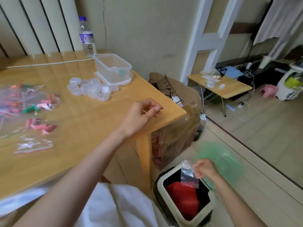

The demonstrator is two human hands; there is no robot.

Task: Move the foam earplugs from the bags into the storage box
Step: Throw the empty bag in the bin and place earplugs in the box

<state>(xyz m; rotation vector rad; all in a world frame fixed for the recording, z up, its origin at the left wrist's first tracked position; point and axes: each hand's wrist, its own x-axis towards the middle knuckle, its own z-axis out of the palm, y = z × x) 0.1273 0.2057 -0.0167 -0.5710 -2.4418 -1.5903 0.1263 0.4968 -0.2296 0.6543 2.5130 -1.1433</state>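
A: While the right hand (203, 167) pinches the empty bag (188, 176) by its top over the bin (168, 172) on the floor, off the front right corner of the counter (91, 122), what matters for this step?

B: Head view. Judgement: this is the discard step. Release only once the bag hangs inside the rim, since light film may drift onto the floor. Check that no plug is caught in it. I see none, though the film is crumpled.

A: Left hand (139, 117)?

B: Above the counter's front right corner, fingers loosely curled, nothing visible in it.

A: Containers?

B: Storage box (113, 66), clear, at the far right corner, on what looks like its lid. One teal earplug (121, 72) shows inside. Filled bags (29, 102) along the left edge hold pink, orange and green plugs. A flat one near the front edge looks empty. Small clear cases (88, 90) cluster mid-counter, contents not discernible. The bin holds something red (183, 199).

A: Progress?

B: Early, by my reading: most earplugs lie in the bags.
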